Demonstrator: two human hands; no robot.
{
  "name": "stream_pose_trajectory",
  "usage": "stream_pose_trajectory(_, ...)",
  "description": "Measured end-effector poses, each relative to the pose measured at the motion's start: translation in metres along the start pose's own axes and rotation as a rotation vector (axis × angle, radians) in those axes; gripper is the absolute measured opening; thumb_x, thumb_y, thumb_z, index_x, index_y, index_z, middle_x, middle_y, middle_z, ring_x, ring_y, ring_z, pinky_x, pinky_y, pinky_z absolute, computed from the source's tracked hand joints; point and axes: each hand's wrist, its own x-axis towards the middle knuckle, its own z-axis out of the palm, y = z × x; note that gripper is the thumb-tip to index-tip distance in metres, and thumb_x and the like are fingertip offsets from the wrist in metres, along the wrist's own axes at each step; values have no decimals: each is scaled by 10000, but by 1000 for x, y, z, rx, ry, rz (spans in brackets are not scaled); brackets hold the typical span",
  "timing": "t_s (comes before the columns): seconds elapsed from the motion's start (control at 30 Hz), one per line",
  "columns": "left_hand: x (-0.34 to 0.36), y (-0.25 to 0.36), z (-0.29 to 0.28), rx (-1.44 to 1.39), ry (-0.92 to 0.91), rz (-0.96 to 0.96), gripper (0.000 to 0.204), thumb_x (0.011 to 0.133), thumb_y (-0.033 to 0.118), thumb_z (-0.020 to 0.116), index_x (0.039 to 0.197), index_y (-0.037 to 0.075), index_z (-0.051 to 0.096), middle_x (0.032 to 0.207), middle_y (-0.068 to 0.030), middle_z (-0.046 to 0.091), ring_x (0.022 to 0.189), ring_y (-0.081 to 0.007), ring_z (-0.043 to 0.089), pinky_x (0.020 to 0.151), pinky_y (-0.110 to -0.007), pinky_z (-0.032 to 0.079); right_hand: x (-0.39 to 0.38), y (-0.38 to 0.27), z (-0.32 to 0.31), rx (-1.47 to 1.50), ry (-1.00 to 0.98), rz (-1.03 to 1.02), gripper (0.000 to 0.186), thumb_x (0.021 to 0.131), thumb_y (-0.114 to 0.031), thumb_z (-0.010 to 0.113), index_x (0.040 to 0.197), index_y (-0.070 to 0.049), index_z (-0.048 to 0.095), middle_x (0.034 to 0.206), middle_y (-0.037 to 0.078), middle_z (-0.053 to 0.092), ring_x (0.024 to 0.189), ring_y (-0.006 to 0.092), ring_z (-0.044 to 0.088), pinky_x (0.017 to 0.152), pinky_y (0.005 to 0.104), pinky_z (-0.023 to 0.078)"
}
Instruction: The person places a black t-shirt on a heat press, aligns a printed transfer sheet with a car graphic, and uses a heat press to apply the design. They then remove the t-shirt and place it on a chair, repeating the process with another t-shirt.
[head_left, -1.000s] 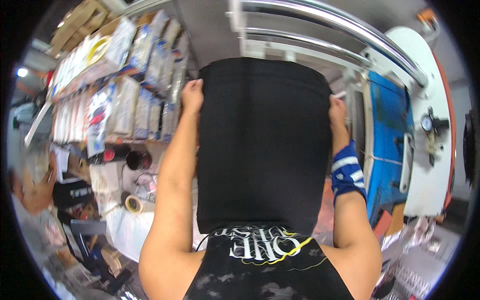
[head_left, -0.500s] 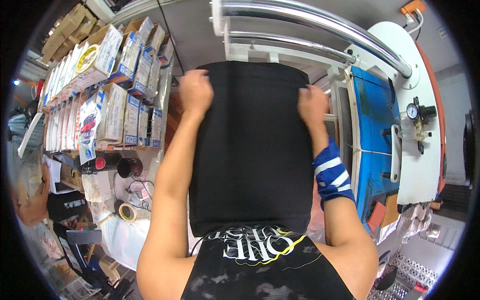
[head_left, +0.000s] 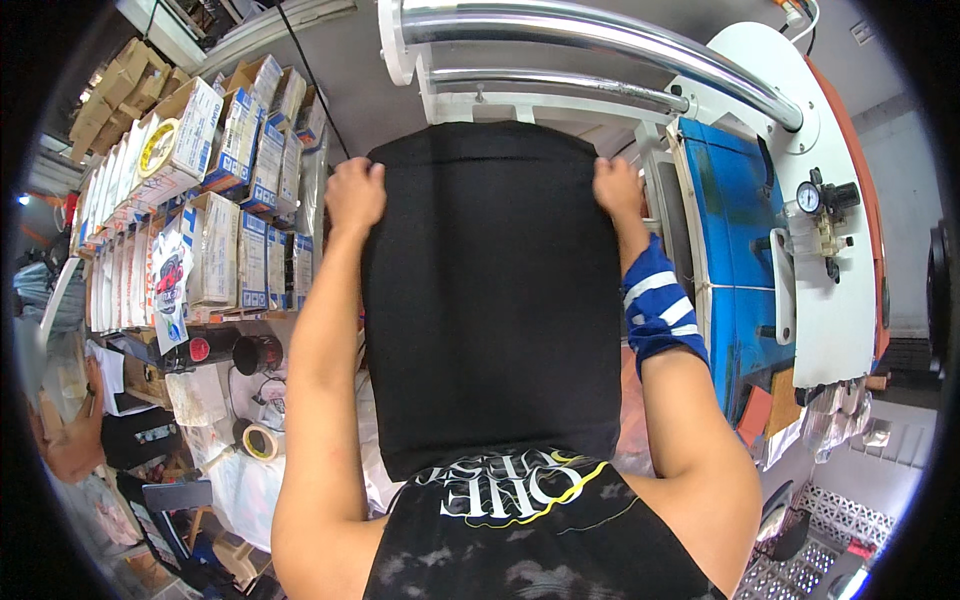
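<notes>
A black cloth (head_left: 495,300), probably a garment, lies stretched out flat in front of me, covering whatever supports it. At its far left edge my left hand (head_left: 355,197) is closed, with fingers curled on the cloth's side. My right hand (head_left: 618,188) pinches the opposite edge near the far right corner. A faint crease crosses the cloth near its far end, and its near end meets my printed black shirt (head_left: 520,490).
Chrome bars (head_left: 600,40) of a white-framed machine run across the back. A blue panel (head_left: 735,260) and a pressure gauge (head_left: 809,197) stand at right. Stacked cardboard boxes (head_left: 215,245) and a tape roll (head_left: 261,442) are at left. Another person's arm (head_left: 75,440) shows far left.
My left hand has shifted outward and slightly nearer, and the cloth's far left corner has spread wider. My right hand stays at the right edge. The whole view has shifted a little.
</notes>
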Motion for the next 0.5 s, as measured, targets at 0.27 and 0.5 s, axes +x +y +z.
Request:
stream_pose_trajectory(0.27, -28, -68, 57, -1179, -258, -783, 316, 1025, 286, 690, 1087, -17, 752, 971, -77, 763, 836, -179, 695, 795, -339, 553, -9, 63, 58, 1428, -620, 395, 327, 1055, -287, 616, 1210, -19, 722, 1078, 127, 764, 955, 228, 716, 910, 342, 553)
stream_pose_trajectory(0.5, -62, -63, 34, -747, 26, -555, 375, 1014, 307, 664, 1191, -20, 711, 1104, -180, 755, 1043, -307, 710, 945, -394, 527, -49, 98, 26, 709, -88, 232, 353, 1018, -290, 633, 1146, 28, 717, 1086, 178, 750, 1012, 271, 699, 888, 396, 522)
